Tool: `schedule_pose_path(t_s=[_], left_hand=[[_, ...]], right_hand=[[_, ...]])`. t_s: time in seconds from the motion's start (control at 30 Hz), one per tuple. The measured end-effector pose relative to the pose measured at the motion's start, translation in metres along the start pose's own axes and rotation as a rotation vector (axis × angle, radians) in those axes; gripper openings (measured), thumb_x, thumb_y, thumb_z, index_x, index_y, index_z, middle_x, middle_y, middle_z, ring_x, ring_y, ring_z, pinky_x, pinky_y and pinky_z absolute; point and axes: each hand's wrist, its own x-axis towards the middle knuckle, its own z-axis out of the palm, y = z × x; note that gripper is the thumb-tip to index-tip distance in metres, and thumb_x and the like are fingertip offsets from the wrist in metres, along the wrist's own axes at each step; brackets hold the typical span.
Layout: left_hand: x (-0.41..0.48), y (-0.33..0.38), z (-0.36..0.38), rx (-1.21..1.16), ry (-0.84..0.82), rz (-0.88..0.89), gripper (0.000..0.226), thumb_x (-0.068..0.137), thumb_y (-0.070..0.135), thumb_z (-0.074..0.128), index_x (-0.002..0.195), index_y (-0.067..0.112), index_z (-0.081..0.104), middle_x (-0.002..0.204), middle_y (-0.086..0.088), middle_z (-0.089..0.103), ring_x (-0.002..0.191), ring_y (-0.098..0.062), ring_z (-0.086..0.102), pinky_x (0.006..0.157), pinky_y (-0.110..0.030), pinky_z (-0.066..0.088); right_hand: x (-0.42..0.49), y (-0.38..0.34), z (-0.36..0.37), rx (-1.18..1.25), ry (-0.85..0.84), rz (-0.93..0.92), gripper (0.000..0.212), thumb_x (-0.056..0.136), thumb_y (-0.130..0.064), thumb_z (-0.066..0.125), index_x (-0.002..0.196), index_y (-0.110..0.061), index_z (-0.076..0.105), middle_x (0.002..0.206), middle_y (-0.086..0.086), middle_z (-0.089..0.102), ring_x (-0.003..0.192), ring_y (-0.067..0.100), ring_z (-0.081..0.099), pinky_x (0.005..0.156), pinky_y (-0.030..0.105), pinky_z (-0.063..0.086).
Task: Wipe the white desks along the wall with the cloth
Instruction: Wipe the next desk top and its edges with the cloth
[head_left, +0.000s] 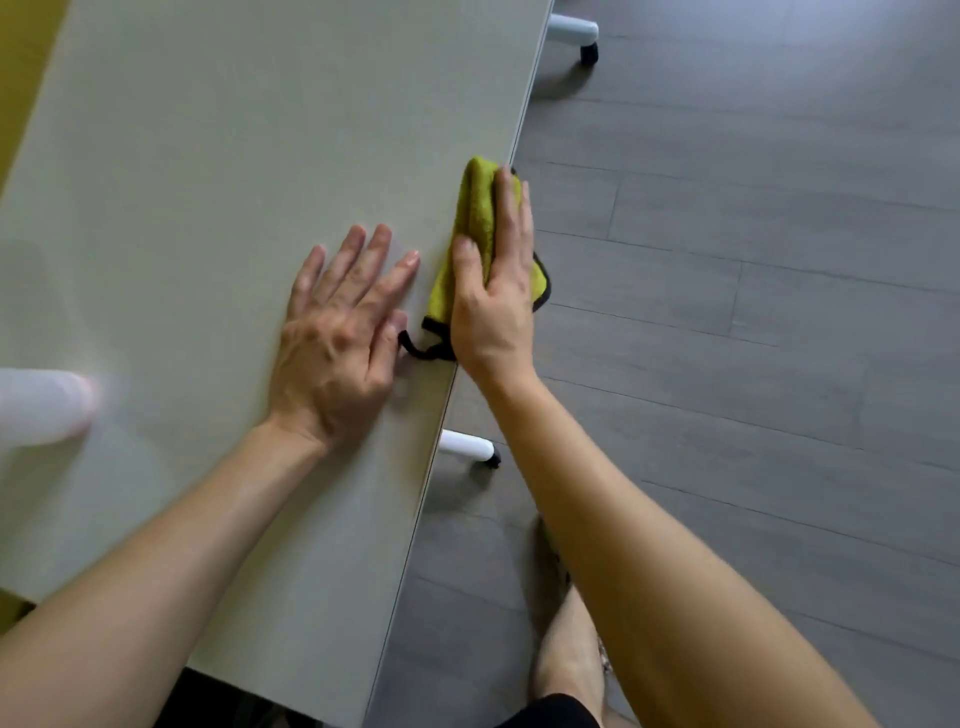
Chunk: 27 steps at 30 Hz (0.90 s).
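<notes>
The cloth (475, 218) lies folded at the surface's (234, 130) edge, one corner hanging off. My right hand (491, 301) presses it flat, fingers straight. My left hand (343, 332) rests spread and empty just beside the cloth. Soft, light, floppy, I reckon, so best pinned under the palm.

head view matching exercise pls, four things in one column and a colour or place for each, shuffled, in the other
Things:
1. left hand
2. right hand
3. cloth
4. floor

Descriptions:
a. yellow-green with black trim
b. grey planks
c. flat on the bare top of the desk
d. pressing on the cloth at the desk's edge

Pairs: 1-c, 2-d, 3-a, 4-b
</notes>
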Motion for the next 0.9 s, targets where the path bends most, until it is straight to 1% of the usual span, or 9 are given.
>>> schedule_pose_path(t_s=[0.07,0.2,0.3,0.43,0.47,0.57,0.67,0.77,0.9], left_hand=[[-0.001,-0.002,0.001,0.006,0.010,0.003,0.054,0.110,0.027,0.044,0.164,0.021,0.048,0.175,-0.007,0.035,0.165,-0.026,0.028,0.131,-0.060,0.022],[-0.003,-0.003,0.003,-0.026,0.016,0.000,0.053,0.111,0.025,0.043,0.163,0.018,0.049,0.175,-0.008,0.036,0.165,-0.026,0.029,0.133,-0.058,0.020],[-0.013,-0.005,0.000,-0.063,0.012,0.007,0.053,0.111,0.023,0.042,0.162,0.012,0.049,0.174,-0.012,0.037,0.164,-0.028,0.029,0.134,-0.056,0.022],[-0.053,0.004,-0.007,-0.091,-0.040,0.010,0.055,0.110,0.019,0.043,0.163,0.008,0.046,0.175,-0.012,0.033,0.166,-0.027,0.025,0.134,-0.057,0.022],[-0.066,0.007,-0.011,-0.095,-0.051,0.012,0.056,0.109,0.018,0.044,0.164,0.008,0.045,0.176,-0.011,0.033,0.166,-0.027,0.024,0.133,-0.058,0.023],[-0.111,0.008,-0.025,-0.085,-0.075,0.024,0.056,0.108,0.016,0.048,0.163,0.008,0.046,0.175,-0.010,0.034,0.166,-0.027,0.026,0.131,-0.061,0.027],[-0.156,-0.001,-0.036,-0.032,-0.097,0.051,0.057,0.108,0.020,0.049,0.164,0.007,0.044,0.176,-0.011,0.033,0.165,-0.030,0.028,0.128,-0.065,0.029],[-0.185,-0.006,-0.039,0.000,-0.089,0.075,0.057,0.109,0.021,0.043,0.164,0.005,0.042,0.176,-0.012,0.032,0.164,-0.033,0.029,0.126,-0.069,0.030],[-0.184,-0.006,-0.035,0.004,-0.048,0.067,0.058,0.107,0.021,0.046,0.163,0.008,0.046,0.175,-0.011,0.036,0.164,-0.030,0.032,0.126,-0.067,0.031]], right_hand=[[-0.090,0.002,0.001,0.046,-0.028,-0.007,0.069,0.106,-0.013,0.053,0.171,-0.023,0.029,0.182,0.003,0.014,0.166,0.006,0.011,0.132,0.021,0.011],[-0.228,-0.003,-0.014,0.023,-0.211,0.072,0.081,0.110,-0.018,0.056,0.171,-0.050,0.014,0.183,-0.012,0.001,0.168,0.013,0.009,0.134,0.041,0.019],[-0.168,0.003,-0.012,0.004,-0.213,0.036,0.073,0.109,-0.027,0.052,0.169,-0.048,0.017,0.183,-0.010,0.002,0.167,0.005,0.008,0.135,0.034,0.016],[-0.045,0.010,-0.011,-0.055,-0.133,0.025,0.071,0.105,-0.033,0.051,0.171,-0.031,0.024,0.182,-0.002,0.014,0.155,-0.013,0.011,0.119,0.001,0.008],[-0.033,0.009,-0.009,-0.046,-0.113,0.031,0.072,0.105,-0.035,0.050,0.172,-0.030,0.024,0.182,-0.002,0.015,0.157,-0.011,0.012,0.117,0.001,0.008],[-0.065,0.009,-0.003,0.006,-0.079,0.033,0.072,0.106,-0.031,0.049,0.173,-0.028,0.023,0.182,-0.005,0.015,0.166,0.003,0.012,0.129,0.020,0.012],[-0.193,0.011,-0.006,0.028,-0.141,0.036,0.072,0.108,-0.021,0.053,0.172,-0.031,0.022,0.182,-0.010,0.007,0.166,0.003,0.010,0.132,0.020,0.013],[-0.306,0.007,-0.018,0.000,-0.254,0.026,0.080,0.108,-0.017,0.058,0.173,-0.040,0.016,0.183,-0.008,0.003,0.168,0.013,0.012,0.134,0.036,0.020],[-0.253,0.009,-0.013,-0.003,-0.244,0.034,0.072,0.107,-0.022,0.055,0.169,-0.041,0.022,0.183,-0.009,0.005,0.165,-0.002,0.009,0.131,0.019,0.015]])
